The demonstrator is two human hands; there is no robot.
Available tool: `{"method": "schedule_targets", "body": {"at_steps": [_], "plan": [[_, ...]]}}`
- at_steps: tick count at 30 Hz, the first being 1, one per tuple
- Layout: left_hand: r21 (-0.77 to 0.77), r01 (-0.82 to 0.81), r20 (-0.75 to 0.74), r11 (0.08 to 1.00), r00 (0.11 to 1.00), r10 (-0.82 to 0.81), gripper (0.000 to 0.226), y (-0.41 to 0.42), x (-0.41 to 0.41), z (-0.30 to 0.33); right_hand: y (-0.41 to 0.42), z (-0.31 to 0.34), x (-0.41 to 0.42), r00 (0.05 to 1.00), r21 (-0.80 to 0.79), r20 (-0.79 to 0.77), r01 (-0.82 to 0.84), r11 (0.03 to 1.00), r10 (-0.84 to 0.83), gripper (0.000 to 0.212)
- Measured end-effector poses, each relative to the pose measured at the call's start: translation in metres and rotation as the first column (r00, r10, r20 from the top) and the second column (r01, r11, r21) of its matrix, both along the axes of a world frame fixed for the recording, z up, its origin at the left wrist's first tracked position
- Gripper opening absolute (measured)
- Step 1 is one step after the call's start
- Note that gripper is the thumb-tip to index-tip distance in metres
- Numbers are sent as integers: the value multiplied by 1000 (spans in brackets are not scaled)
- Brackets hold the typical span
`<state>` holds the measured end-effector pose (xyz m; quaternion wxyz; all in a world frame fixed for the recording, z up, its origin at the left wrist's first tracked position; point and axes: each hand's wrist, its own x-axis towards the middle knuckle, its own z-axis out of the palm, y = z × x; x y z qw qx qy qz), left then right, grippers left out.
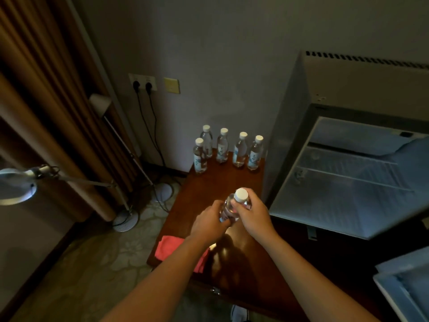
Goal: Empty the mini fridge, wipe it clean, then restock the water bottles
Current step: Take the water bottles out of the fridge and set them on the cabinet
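Both hands hold one clear plastic water bottle with a white screw cap (234,205) above the glossy dark-wood table (222,182). The left hand (209,225) curls its fingers round the bottle's lower body; the right hand (251,214) wraps the shoulder just under the cap. Beyond the fingertips stand five matching capped bottles (228,148), labels unreadable. Beneath the left wrist lies a soft pink cloth (170,246). Right of the right hand, the grey mini fridge (348,177) stands open, wire shelves bare.
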<state>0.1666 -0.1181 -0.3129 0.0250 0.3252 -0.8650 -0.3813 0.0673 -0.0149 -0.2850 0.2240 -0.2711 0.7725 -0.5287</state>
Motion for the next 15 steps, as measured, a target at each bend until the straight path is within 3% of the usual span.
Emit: {"method": "schedule_targets", "body": {"at_steps": [6,15], "plan": [[49,-73,4,996,997,73,47,-18,10,-9,-30,-8,5,998,39,17,-55,998,55,23],[79,-55,114,995,992,46,43,-49,-19,-23,-60,-32,-20,988,127,94,-136,982,125,25]]}}
